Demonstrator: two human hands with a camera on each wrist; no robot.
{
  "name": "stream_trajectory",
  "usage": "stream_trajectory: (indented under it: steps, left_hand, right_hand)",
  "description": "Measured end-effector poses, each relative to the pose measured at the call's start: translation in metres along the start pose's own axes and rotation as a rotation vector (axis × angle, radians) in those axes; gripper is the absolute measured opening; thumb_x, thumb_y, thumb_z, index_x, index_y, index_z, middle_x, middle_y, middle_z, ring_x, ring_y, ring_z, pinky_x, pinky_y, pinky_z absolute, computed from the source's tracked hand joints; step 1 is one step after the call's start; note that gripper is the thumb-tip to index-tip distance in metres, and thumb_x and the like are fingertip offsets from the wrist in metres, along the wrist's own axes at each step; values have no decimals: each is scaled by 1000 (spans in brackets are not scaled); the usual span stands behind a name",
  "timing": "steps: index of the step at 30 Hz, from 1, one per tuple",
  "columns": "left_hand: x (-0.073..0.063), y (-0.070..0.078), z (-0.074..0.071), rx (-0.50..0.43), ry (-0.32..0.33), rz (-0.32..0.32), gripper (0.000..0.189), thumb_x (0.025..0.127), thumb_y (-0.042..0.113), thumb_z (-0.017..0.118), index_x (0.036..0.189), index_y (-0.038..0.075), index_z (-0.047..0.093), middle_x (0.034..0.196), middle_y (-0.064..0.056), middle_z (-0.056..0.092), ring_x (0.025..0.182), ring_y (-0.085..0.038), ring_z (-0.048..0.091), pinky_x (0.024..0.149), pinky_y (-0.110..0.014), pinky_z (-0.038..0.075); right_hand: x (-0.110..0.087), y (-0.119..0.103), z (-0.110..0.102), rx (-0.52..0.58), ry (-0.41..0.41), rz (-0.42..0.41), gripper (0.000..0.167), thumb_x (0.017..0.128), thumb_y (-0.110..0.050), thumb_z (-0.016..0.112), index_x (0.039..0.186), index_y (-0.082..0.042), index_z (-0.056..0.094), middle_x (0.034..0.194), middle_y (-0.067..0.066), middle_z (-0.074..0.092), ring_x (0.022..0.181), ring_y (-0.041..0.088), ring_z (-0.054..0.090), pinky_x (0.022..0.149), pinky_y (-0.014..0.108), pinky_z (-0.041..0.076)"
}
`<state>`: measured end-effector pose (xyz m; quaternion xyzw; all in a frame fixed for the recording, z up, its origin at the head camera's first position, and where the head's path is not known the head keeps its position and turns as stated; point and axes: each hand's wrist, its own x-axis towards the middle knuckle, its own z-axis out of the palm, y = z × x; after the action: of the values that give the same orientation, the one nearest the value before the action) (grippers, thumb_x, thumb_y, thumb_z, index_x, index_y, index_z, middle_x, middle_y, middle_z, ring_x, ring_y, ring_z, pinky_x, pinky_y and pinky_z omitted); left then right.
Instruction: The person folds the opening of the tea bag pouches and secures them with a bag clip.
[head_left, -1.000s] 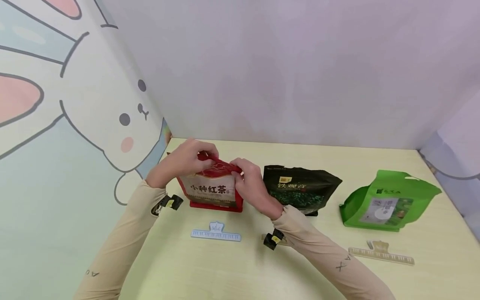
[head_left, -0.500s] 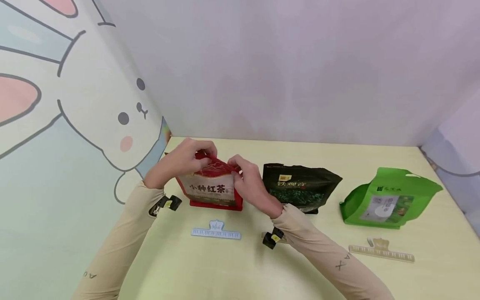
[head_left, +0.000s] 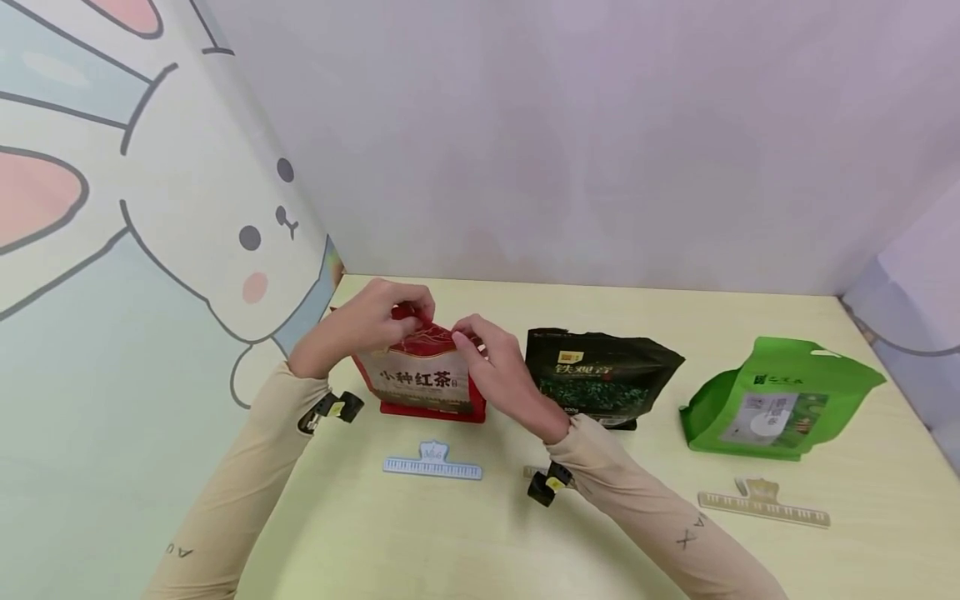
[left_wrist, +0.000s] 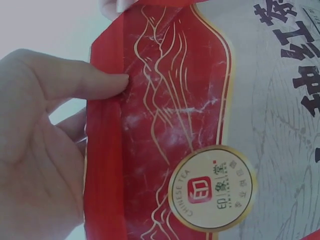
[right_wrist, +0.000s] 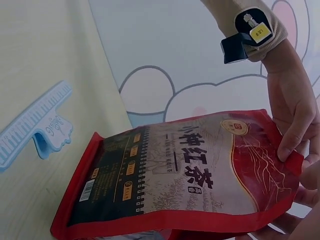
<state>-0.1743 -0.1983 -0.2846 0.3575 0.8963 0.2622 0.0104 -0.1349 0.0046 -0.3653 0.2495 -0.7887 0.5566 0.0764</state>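
Observation:
A red and beige tea bag [head_left: 420,375] stands upright on the table at the left. My left hand [head_left: 367,321] pinches its red top edge, thumb on the front face; the left wrist view shows the thumb [left_wrist: 100,80] pressing near a folded strip. At the right part of the same edge, my right hand [head_left: 498,367] grips the bag between thumb and fingers. In the right wrist view most of that hand is cut off at the lower right corner. A light blue sealing clip [head_left: 433,468] lies in front of the bag.
To the right stand a black tea bag [head_left: 600,379] and a green tea bag [head_left: 780,408]. One tan clip [head_left: 763,504] lies before the green bag; another tan clip [head_left: 534,472] is mostly hidden by my right wrist. A wall with a cartoon rabbit [head_left: 225,208] borders the left.
My right hand's thumb and fingers have shifted slightly left along the bag's top edge. My left hand keeps its hold, and the other bags and clips stay put.

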Motion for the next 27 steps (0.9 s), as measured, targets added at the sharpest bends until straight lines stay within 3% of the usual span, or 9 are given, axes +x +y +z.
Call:
stream_trajectory:
  steps: [6,16,27]
  left_hand:
    - [-1,1,-1,0,-10,7,21,82,-6,52,83,11,63,77,1,59,72,-15,53,65,-31,46]
    - [-2,5,-4,-44,-48,-76,7,85,8,57,86,13,63,81,1,60,76,-16,55,69,-32,48]
    - [-2,6,-3,-41,-55,-92,5,88,17,62,86,13,63,81,3,62,77,-15,55,69,-31,49]
  right_hand:
    - [0,-1,-1,2,-1,14,23,101,-21,44,104,-8,62,99,5,62,90,12,55,76,33,48]
    - [0,3,-1,2,-29,34,18,99,-22,49,108,-10,61,99,4,62,90,12,55,77,33,48]
    - [-1,6,-1,-14,-55,69,20,98,-26,52,110,-12,60,101,-2,60,91,11,54,80,31,48]
